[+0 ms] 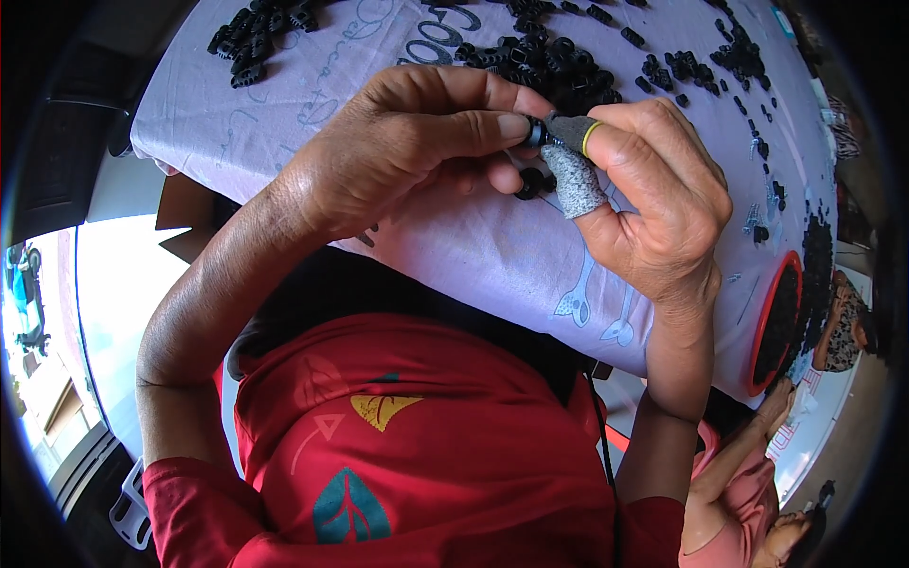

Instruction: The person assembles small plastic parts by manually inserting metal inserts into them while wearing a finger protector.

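Over the table's near side, my left hand (407, 133) pinches a small black round plastic part (537, 133) between thumb and forefinger. My right hand (663, 189) meets it from the other side, its thumb and forefinger closed on the part's right end. The right thumb wears a speckled grey finger sleeve (574, 182), and the forefinger a dark one (572, 130) with a yellow edge. Just beneath the fingers lies another black part (532, 183), partly hidden. Beyond the hands is a heap of similar black ribbed pieces (559, 76). The held part's finer detail cannot be made out.
A pale printed cloth (445, 256) covers the table. More black pieces (256, 38) are piled at the far left, and smaller ones (686, 71) are scattered at right. A red-rimmed container (757, 350) holds dark bits. Another person (743, 488) sits at lower right.
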The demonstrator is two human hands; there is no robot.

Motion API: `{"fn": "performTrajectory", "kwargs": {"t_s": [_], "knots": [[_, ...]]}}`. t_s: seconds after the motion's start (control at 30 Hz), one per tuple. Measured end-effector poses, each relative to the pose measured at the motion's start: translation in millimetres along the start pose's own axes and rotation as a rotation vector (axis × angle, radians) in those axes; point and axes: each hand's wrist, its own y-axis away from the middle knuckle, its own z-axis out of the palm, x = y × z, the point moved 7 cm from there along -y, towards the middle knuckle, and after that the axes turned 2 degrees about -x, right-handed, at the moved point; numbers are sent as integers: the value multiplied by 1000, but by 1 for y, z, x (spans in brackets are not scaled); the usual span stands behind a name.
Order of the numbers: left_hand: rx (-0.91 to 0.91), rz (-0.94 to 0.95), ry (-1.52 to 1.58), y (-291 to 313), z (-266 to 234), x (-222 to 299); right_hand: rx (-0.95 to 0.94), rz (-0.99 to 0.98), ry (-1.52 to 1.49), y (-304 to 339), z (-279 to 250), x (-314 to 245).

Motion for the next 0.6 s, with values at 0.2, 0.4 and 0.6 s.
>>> {"fn": "performTrajectory", "kwargs": {"t_s": [0.2, 0.4, 0.6], "knots": [[-14, -2, 8, 0, 0, 2, 16, 61, -73, 1, 2, 4], [-43, -8, 15, 1, 1, 4, 20, 75, -112, 1, -2, 8], [-59, 2, 119, -2, -5, 4, -80, 330, -59, 10, -10, 36]]}}
